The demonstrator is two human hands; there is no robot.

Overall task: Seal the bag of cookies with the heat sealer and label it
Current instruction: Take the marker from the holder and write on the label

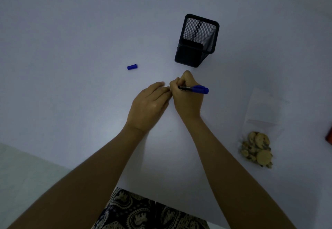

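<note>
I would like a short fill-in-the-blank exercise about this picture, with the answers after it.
1. The right hand grips a blue ____.
2. The loose blue cap lies on the white table, to the ____ of both hands.
3. The black mesh pen holder contains ____ pens.
4. The clear bag holds ____.

Answers: marker; left; no; cookies

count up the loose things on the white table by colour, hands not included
blue: 2, the marker gripped in the right hand, and the marker cap lying apart to the left
black: 1, the mesh pen holder
clear: 1, the bag of cookies at the right
red: 1, an object cut off by the right edge
total: 5
</note>
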